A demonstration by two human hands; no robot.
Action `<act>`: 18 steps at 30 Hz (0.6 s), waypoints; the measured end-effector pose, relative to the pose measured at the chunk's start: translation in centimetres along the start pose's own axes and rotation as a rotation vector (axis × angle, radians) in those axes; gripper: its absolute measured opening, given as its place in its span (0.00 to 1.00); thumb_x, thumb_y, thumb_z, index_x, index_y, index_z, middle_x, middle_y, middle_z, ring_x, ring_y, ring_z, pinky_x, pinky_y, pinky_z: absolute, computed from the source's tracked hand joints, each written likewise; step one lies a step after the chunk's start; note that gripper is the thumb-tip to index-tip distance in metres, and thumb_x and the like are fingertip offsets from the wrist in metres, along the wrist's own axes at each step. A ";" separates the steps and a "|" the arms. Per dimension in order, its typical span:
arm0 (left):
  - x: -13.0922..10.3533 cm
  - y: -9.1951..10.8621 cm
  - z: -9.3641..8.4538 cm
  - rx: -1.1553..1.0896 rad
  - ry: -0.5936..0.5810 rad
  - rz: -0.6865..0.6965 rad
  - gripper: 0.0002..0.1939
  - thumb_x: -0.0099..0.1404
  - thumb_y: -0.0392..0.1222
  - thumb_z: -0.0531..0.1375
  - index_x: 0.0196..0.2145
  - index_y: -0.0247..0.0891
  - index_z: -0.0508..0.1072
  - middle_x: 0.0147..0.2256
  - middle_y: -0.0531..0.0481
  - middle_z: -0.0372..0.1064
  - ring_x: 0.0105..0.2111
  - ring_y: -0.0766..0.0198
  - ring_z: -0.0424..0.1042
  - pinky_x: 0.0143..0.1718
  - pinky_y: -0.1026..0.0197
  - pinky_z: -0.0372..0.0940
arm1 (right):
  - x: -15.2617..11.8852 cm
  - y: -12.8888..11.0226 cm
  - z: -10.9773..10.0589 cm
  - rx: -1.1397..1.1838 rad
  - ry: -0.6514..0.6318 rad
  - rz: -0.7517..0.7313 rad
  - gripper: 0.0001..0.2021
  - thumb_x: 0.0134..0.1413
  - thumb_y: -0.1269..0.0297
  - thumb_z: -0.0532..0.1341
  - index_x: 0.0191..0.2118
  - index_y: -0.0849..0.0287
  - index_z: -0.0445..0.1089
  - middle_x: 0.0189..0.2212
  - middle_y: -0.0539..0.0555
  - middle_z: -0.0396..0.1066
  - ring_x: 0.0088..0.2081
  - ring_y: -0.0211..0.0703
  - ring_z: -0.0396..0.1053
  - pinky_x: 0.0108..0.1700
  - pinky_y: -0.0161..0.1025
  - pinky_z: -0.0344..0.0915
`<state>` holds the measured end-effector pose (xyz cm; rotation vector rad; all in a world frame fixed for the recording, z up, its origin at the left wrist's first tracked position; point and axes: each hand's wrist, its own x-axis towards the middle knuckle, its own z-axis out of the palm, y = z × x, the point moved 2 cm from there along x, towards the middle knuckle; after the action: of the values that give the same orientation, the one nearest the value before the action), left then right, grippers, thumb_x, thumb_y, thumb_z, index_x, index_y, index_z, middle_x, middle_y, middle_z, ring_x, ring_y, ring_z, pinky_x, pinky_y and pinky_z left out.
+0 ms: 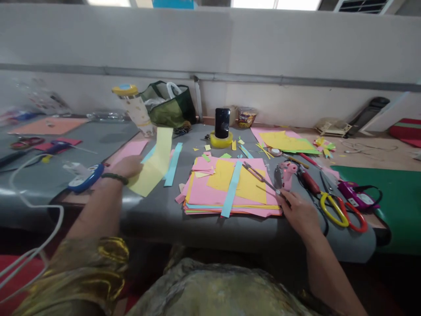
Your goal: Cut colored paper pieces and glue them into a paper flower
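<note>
My left hand (129,167) is closed on a pale yellow paper (154,169), which stands up bent above the grey mat. A blue strip (173,164) lies just right of that paper. My right hand (297,210) grips a slim metal tool (261,177) by its dark end, with the tip over the paper stack. Pink sheets (204,193) make up the top of the stack, with a yellow sheet (251,186) and a blue strip (232,189) lying across them.
Scissors (333,210), a purple device (355,196) and a pink glue gun (287,173) lie at the right. A phone (222,122) stands in a yellow tape roll (221,140). Behind are a bottle (135,109) and a green bag (174,109). A white cable (52,237) hangs at the left.
</note>
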<state>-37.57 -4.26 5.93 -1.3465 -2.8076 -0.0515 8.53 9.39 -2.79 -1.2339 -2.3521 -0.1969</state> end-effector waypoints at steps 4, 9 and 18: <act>0.0 4.3 1.1 0.026 -0.024 0.160 0.23 0.66 0.43 0.54 0.55 0.31 0.72 0.56 0.34 0.70 0.58 0.45 0.67 0.58 0.51 0.61 | 0.3 -0.1 0.2 -0.028 0.064 0.030 0.17 0.63 0.62 0.52 0.43 0.57 0.79 0.33 0.59 0.76 0.29 0.45 0.71 0.27 0.38 0.60; 0.0 12.0 2.2 -0.029 -0.186 0.718 0.17 0.60 0.41 0.57 0.45 0.38 0.76 0.52 0.41 0.73 0.53 0.50 0.70 0.54 0.55 0.63 | 1.2 0.0 -0.5 -0.074 0.124 0.056 0.15 0.62 0.60 0.55 0.44 0.55 0.79 0.34 0.58 0.75 0.29 0.43 0.69 0.25 0.36 0.54; 1.4 13.4 4.5 -0.140 -0.191 0.701 0.08 0.54 0.32 0.56 0.25 0.38 0.74 0.34 0.40 0.75 0.37 0.52 0.73 0.36 0.57 0.64 | 2.4 0.6 0.7 -0.083 -0.188 -0.117 0.15 0.63 0.64 0.54 0.45 0.54 0.78 0.36 0.58 0.77 0.39 0.50 0.74 0.35 0.41 0.67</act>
<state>-28.03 5.44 1.74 -2.3917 -2.3181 -0.1073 7.62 11.73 -2.34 -1.2000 -2.6047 -0.2274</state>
